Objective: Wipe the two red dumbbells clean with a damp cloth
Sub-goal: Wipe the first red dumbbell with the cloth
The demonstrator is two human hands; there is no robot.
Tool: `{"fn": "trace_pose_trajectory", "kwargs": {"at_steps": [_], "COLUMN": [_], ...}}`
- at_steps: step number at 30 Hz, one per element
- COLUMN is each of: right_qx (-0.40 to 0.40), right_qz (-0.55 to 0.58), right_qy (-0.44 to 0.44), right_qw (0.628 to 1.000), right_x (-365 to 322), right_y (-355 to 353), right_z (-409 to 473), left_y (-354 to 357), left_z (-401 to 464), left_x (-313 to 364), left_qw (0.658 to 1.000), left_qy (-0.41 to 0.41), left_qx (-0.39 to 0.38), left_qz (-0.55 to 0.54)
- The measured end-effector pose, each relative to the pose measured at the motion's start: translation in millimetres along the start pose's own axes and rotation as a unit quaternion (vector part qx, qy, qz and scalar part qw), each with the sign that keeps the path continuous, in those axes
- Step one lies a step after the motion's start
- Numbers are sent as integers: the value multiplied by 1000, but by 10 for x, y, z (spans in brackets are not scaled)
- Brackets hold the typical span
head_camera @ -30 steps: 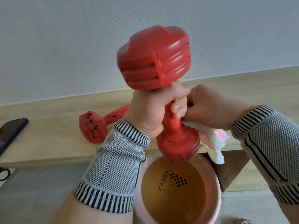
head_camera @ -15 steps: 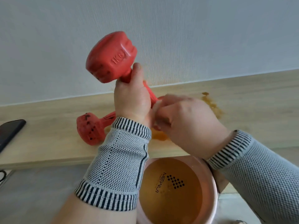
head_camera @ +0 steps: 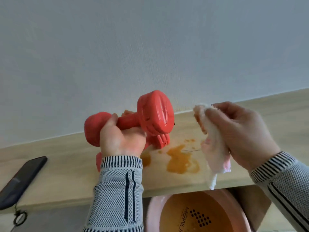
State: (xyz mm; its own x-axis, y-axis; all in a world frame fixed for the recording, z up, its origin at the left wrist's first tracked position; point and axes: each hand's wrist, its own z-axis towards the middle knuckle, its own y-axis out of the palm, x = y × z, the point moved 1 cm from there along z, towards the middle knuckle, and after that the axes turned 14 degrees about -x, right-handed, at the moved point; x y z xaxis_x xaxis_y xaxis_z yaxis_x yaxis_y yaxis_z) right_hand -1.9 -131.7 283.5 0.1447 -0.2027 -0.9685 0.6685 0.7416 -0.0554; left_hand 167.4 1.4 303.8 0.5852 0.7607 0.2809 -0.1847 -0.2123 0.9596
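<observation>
Head view: the right hand point(head_camera: 240, 136), gripping the cloth point(head_camera: 212, 148), has pulled off the dumbbell point(head_camera: 133, 121) the left hand point(head_camera: 122, 138) holds above the table point(head_camera: 50, 173), pausing wiping; second dumbbell point(head_camera: 159, 141) lies behind.

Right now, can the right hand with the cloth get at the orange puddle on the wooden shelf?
Probably yes. The right hand holds the white cloth just right of the orange puddle on the wooden shelf, with nothing between; the lifted red dumbbell sits left.
</observation>
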Motion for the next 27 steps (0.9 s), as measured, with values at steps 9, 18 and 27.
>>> {"fn": "trace_pose_trajectory", "kwargs": {"at_steps": [9,18,27], "right_qx": [-43,-28,-46], "right_qz": [61,-190,-294], "right_qy": [-65,-329,-373], "right_qw": [995,925,879], "right_x": [-193,-373,-173], "right_y": [77,357,373], "right_z": [-2,-108,-102], "left_y": [37,86,-4], "left_z": [-46,-57,-43], "left_x": [-56,-249,-245], "left_qw": [995,991,993], "left_qy": [-79,-128,-106], "left_qx": [-27,-12,-3], "left_qz": [50,30,47]}}
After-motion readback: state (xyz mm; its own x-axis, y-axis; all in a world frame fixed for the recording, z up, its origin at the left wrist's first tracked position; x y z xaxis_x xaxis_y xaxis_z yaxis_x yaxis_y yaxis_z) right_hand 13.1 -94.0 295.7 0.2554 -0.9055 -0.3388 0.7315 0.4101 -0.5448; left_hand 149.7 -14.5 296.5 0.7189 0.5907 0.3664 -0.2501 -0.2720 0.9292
